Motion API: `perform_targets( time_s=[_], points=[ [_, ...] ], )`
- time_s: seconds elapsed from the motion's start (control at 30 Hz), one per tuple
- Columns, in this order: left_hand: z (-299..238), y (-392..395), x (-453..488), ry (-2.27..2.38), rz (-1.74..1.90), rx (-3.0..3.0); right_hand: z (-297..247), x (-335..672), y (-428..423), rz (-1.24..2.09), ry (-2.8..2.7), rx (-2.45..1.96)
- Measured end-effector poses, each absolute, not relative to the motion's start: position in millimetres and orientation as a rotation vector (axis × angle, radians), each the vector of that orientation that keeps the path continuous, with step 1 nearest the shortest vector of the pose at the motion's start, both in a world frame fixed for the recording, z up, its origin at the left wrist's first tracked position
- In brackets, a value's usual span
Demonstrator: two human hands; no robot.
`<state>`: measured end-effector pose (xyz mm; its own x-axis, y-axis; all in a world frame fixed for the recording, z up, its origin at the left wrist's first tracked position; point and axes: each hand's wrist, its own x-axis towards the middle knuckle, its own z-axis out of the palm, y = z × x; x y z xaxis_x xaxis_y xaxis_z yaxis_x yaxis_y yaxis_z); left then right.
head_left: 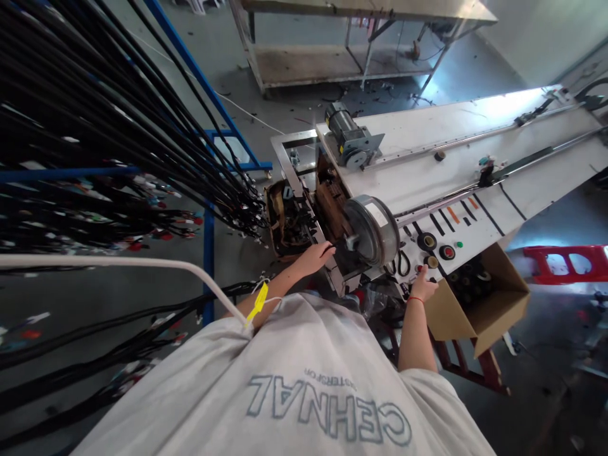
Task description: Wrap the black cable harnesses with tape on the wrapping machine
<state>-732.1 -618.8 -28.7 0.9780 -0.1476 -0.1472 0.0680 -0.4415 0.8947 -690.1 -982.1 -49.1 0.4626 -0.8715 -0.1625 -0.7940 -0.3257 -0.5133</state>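
My left hand (316, 254) reaches forward, its fingers stretched out flat on the metal frame of a white machine (418, 171), just left of a round steel drum (375, 229). My right hand (422, 286), a red thread round its wrist, is at the machine's control panel. Its fingers are bunched on a small brass-coloured knob (431, 261). Beside that knob are a black knob (426, 241), a red button (446, 252) and a green light (458, 244). A yellow tag (257, 304) hangs at my left elbow.
Bundles of black cables (118, 120) hang from a blue rack (208, 253) on the left. An open cardboard box (479, 310) of tape rolls sits below the panel. A grey motor (349, 136) tops the machine. A red stool (565, 263) stands right, a steel table (332, 38) behind.
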Motion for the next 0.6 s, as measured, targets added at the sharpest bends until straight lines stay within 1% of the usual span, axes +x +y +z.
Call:
perform_targets(
  time_s=[0.13, 0.3, 0.6],
  points=[
    [-43.2, -594.9, -741.4, -0.153, -0.344, 2.118, -50.1, -689.5, -982.3, -0.192, 1.4, -2.173],
    [-64.6, -556.7, -779.9, -0.083, -0.468, 2.203, -54.0, -689.6, -984.8, -0.202, 1.395, -2.168],
    [-51.0, -557.5, -811.0, 0.156, -0.405, 2.154, -54.8, -690.6, -984.9, -0.214, 1.388, -2.186]
  ],
)
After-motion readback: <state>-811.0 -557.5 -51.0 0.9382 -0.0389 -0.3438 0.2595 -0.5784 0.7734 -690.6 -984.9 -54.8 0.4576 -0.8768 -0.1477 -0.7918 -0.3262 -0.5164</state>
